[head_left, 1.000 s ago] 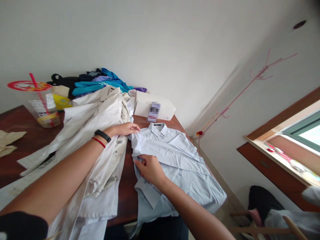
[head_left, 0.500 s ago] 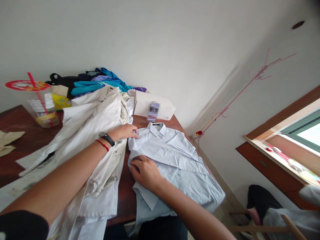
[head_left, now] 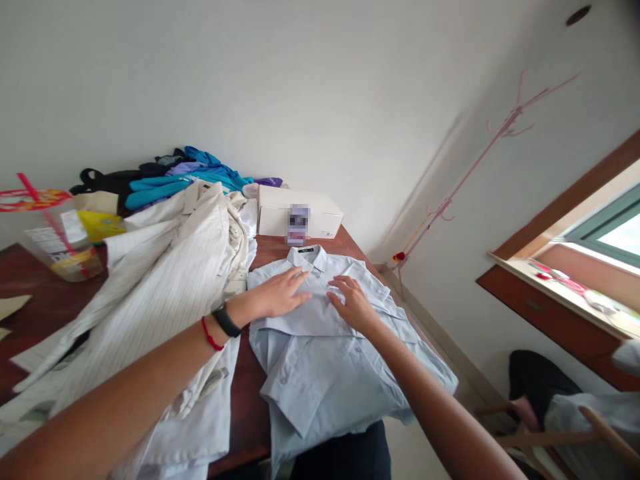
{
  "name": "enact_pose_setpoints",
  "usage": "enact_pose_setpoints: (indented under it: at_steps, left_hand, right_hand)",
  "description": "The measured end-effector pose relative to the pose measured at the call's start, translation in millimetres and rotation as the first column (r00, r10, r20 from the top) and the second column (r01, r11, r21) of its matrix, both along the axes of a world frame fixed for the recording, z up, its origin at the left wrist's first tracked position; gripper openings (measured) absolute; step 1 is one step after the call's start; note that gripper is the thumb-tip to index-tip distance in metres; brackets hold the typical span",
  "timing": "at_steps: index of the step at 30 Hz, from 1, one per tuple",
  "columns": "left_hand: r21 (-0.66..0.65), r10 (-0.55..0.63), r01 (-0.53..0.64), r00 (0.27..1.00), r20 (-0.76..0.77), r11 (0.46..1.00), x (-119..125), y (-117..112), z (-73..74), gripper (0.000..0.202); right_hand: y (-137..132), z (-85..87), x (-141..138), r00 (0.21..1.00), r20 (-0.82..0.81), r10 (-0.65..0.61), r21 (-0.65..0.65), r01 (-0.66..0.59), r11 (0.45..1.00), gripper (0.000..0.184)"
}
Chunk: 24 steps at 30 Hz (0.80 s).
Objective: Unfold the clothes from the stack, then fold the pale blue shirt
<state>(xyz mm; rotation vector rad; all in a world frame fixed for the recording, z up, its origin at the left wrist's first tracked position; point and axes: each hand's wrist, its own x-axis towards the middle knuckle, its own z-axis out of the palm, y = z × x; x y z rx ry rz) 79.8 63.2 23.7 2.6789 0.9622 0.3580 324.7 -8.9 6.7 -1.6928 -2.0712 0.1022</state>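
A light blue collared shirt (head_left: 325, 353) lies partly folded on the dark wooden table (head_left: 280, 245), collar toward the wall. My left hand (head_left: 280, 293) rests flat on its upper chest, fingers stretched out, a black band and a red string on the wrist. My right hand (head_left: 353, 303) lies flat beside it on the same part of the shirt, fingers spread. Neither hand holds anything.
A heap of cream striped shirts (head_left: 165, 267) covers the table's left. Behind it are blue and dark clothes (head_left: 170, 180), a white box (head_left: 300, 213), and a plastic cup with a red straw (head_left: 55, 233). A pink coat rack (head_left: 475, 160) and chair (head_left: 565, 427) stand to the right.
Both hands have moved from the shirt's left edge up onto its chest below the collar and now lie flat. The view has shifted slightly.
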Motion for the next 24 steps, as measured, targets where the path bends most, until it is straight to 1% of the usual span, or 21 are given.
enact_pose_setpoints:
  at_steps: [2,4,5,7,9,12,15,18,21,24]
  left_hand:
    - [-0.021,-0.080,0.079,0.997,-0.025,0.997,7.4,-12.5,-12.5,0.070]
    - [-0.055,-0.122,0.118,0.990,-0.067,0.991,7.7,-20.7,-24.5,0.074]
    - [-0.070,-0.117,0.110,0.988,-0.098,0.991,6.0,-23.3,-29.3,0.076]
    - [-0.081,-0.064,0.051,0.985,-0.160,0.995,1.6,-26.3,-36.0,0.078]
    - [-0.058,0.005,-0.017,0.980,-0.201,0.998,-1.4,-28.1,-39.1,0.079]
    - [0.001,0.096,-0.099,0.972,-0.216,0.995,-2.7,-31.9,-41.6,0.077]
    - [0.058,0.200,-0.192,0.953,-0.228,0.980,-7.2,-37.4,-45.8,0.075]
    - [0.099,0.290,-0.274,0.923,-0.251,0.957,-18.4,-42.1,-51.0,0.076]
    - [0.130,0.347,-0.324,0.908,-0.235,0.937,-30.8,-44.9,-55.3,0.079]
    - [0.136,0.377,-0.354,0.898,-0.227,0.925,-37.4,-46.3,-58.1,0.082]
  right_hand:
    - [11.2,-17.6,25.5,0.987,0.122,-0.109,-0.069,0.118,0.991,0.044]
    - [14.1,-32.6,44.8,0.964,0.193,-0.185,-0.142,0.214,0.967,0.051]
    - [13.8,-38.1,52.2,0.954,0.210,-0.215,-0.173,0.253,0.952,0.054]
    - [12.3,-44.7,63.6,0.940,0.221,-0.259,-0.217,0.306,0.927,0.058]
    - [11.8,-46.2,72.3,0.933,0.219,-0.286,-0.236,0.335,0.912,0.061]
    - [13.2,-44.8,82.7,0.925,0.224,-0.306,-0.252,0.358,0.899,0.064]
    - [14.3,-44.2,88.8,0.923,0.228,-0.309,-0.256,0.363,0.896,0.068]
    - [14.3,-44.6,90.2,0.927,0.224,-0.300,-0.251,0.352,0.902,0.070]
    - [14.2,-44.8,89.4,0.928,0.220,-0.300,-0.256,0.352,0.900,0.071]
    - [14.3,-44.9,89.0,0.929,0.212,-0.303,-0.268,0.353,0.896,0.071]
